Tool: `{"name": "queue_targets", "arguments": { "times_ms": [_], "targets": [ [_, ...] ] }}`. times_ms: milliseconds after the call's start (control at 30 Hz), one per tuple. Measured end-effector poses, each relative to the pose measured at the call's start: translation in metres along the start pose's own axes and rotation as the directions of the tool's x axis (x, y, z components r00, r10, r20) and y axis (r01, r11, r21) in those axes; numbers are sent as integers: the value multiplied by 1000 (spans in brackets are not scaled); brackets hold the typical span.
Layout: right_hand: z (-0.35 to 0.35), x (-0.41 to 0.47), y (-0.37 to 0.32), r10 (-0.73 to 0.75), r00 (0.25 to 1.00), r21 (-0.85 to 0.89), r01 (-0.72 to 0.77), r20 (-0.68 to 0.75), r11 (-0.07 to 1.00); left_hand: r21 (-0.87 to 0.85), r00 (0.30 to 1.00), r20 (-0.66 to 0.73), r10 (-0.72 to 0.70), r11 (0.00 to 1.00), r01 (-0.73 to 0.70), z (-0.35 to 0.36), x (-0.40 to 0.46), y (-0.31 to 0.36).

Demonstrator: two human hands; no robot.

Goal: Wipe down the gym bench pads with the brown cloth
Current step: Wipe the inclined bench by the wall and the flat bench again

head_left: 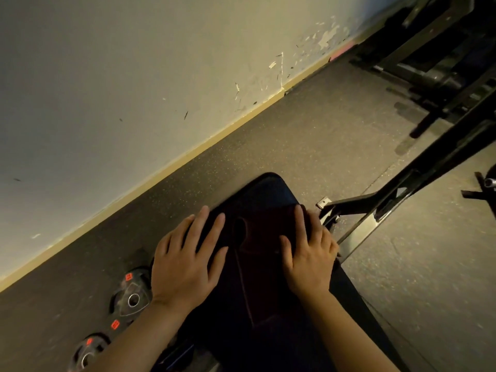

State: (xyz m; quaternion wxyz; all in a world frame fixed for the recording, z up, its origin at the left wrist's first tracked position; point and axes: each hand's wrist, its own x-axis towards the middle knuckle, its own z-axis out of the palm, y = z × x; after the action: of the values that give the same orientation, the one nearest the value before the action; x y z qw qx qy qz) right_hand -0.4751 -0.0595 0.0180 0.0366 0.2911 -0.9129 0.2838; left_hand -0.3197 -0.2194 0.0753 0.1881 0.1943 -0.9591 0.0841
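1. Because the light is dim, we can only just tell the brown cloth (257,237) from the black bench pad (271,189) it lies on; its edges are hard to trace, and it shows as a dark reddish patch between the two hands.
2. Our left hand (185,259) lies flat on the left side of the pad, fingers straight and spread, grasping nothing. We cannot tell whether its fingertips reach the cloth.
3. Our right hand (308,256) presses flat on the right part of the cloth, fingers extended (not curled round it); its outer fingers run over the pad's right edge.
4. The near end of the bench is cut off by the bottom of the view, and our forearms cover much of it.
5. Weight plates (131,294) with red labels lie on the floor (295,130) just left of the bench, partly hidden behind the left forearm; one is cut off at the bottom edge.
6. A black metal frame (397,189) slants away to the right of the pad, with a bracket near the right hand.
7. More dark equipment (434,63) stands at upper right, too shadowed to identify.
8. A pale, scuffed wall (134,76) with chipped paint meets the speckled floor along a yellowish skirting.
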Motion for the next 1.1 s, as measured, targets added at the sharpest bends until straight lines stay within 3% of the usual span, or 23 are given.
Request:
{"name": "queue_targets", "arguments": {
  "times_ms": [167,333,533,867,1000,1100],
  "targets": [
    [0,53,-60,146,989,42,-145,-21,989,13,1000,-7,-9,1000,9,-2,0,1],
    [3,77,-82,52,993,64,-46,-104,997,0,999,17,-44,999,44,-5,0,3],
    [8,31,-35,-16,991,89,28,-131,996,-44,997,49,-65,997,67,-7,2,2],
    [6,-84,43,180,981,-29,-178,67,984,-54,995,83,-51,997,56,-10,4,4],
    [7,-86,28,331,930,-38,-329,159,943,-67,993,104,-48,996,55,-11,4,3],
    [4,-53,-2,422,898,29,-428,122,903,-66,993,111,-45,996,53,-11,5,3]
  ]
}}
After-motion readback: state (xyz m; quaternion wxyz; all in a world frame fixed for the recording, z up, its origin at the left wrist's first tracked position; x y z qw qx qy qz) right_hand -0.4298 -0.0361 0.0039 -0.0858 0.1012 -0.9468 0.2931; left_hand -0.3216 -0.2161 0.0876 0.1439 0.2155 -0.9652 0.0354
